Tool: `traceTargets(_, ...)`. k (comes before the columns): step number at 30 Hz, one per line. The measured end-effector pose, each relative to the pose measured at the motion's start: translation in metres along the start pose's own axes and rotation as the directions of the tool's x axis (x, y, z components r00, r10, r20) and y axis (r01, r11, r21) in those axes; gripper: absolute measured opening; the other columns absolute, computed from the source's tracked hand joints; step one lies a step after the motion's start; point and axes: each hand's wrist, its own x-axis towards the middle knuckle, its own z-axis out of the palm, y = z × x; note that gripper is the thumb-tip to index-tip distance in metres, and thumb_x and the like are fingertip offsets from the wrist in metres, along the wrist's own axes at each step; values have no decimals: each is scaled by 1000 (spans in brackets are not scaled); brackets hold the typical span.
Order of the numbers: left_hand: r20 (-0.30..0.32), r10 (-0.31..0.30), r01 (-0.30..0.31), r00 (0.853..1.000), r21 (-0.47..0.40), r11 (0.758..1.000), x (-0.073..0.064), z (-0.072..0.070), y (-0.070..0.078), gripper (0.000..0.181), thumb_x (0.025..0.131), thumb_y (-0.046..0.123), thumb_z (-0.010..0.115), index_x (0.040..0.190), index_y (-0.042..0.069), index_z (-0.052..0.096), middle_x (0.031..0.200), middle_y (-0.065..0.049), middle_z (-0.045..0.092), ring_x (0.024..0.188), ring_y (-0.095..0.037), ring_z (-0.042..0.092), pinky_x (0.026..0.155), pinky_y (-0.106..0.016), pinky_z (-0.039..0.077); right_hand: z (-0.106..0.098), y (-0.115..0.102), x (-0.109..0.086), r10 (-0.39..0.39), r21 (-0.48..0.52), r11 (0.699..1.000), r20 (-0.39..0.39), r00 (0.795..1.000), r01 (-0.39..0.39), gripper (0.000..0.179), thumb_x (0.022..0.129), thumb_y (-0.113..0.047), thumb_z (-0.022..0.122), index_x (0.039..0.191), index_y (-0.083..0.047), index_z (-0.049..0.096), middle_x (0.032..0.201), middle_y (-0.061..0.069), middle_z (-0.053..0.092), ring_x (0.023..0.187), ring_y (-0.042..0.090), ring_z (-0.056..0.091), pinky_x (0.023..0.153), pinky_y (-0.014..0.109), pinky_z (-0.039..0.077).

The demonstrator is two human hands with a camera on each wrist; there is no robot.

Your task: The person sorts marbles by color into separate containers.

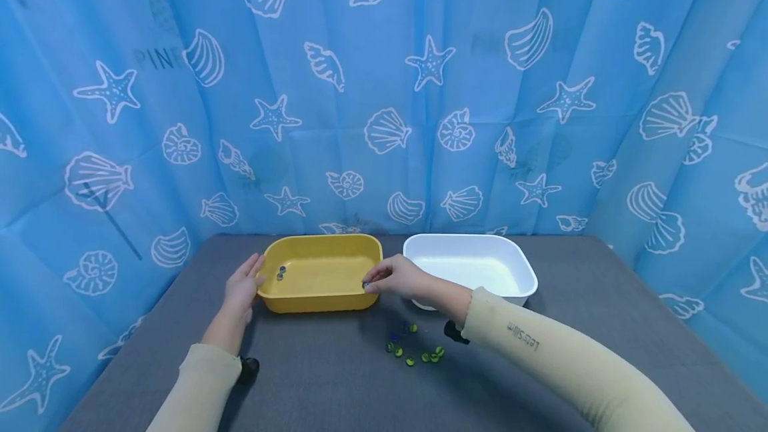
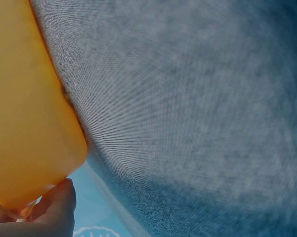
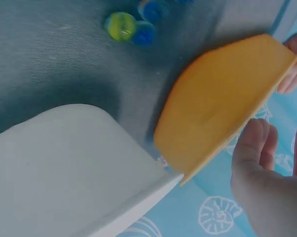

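At the left end of the yellow bin (image 1: 324,303), my left hand (image 1: 242,285) grips the rim, its fingers and thumb on either side of the wall. Over the bin's right end, my right hand (image 1: 393,277) pinches a small dark marble (image 1: 365,284) between thumb and fingertips. Two marbles (image 1: 281,273) lie inside the bin near its left end. In the right wrist view the fingers (image 3: 252,143) overlap the bin's rim, and the marble is hidden there.
A white bin (image 1: 474,265) stands right of the yellow one, behind my right forearm. Several green and yellow marbles (image 1: 411,361) and a few blue marbles (image 1: 394,337) lie on the grey tablecloth (image 1: 324,379) in front. A blue shell-patterned curtain (image 1: 384,85) encloses the table.
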Motion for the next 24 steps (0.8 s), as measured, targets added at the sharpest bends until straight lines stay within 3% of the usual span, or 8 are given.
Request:
traceTargets(6,7,4,-4,1000,1,1000,1,-1,1,57,105,5,33,156,15,11,159,-2,18,147,-27,7,115,-48,19,5,-4,17,49,70,997,-122,991,-41,18,90,-13,70,105,-3,73,90,4,66,85,21,60,75,33,54)
traceTargets(12,-15,-7,7,1000,5,1000,0,0,0,56,105,4,32,156,15,13,159,-1,20,147,-26,9,115,-46,20,12,5,40,48,125,992,-196,979,-23,20,90,-12,70,106,-1,72,96,8,66,89,21,62,84,41,54)
traceTargets(15,-14,-10,10,1000,3,1000,-1,0,0,56,105,4,33,156,15,13,159,-2,20,147,-26,9,116,-47,19,16,11,52,34,126,992,-206,978,-8,18,90,-14,71,103,-3,73,96,8,66,91,21,63,86,41,53)
traceTargets(19,-9,-16,16,1000,4,1000,-1,0,1,57,105,5,33,157,16,12,159,-1,20,147,-26,8,116,-48,19,22,15,63,-21,76,996,-223,975,39,16,89,-18,73,98,-6,75,93,6,66,89,20,62,77,35,53)
traceTargets(24,-11,-15,15,1000,5,1000,0,0,1,57,105,6,34,157,16,12,159,-1,20,147,-26,9,115,-47,19,34,8,70,-31,26,999,-265,964,40,18,90,-15,70,103,-3,74,100,9,66,94,22,60,76,34,51)
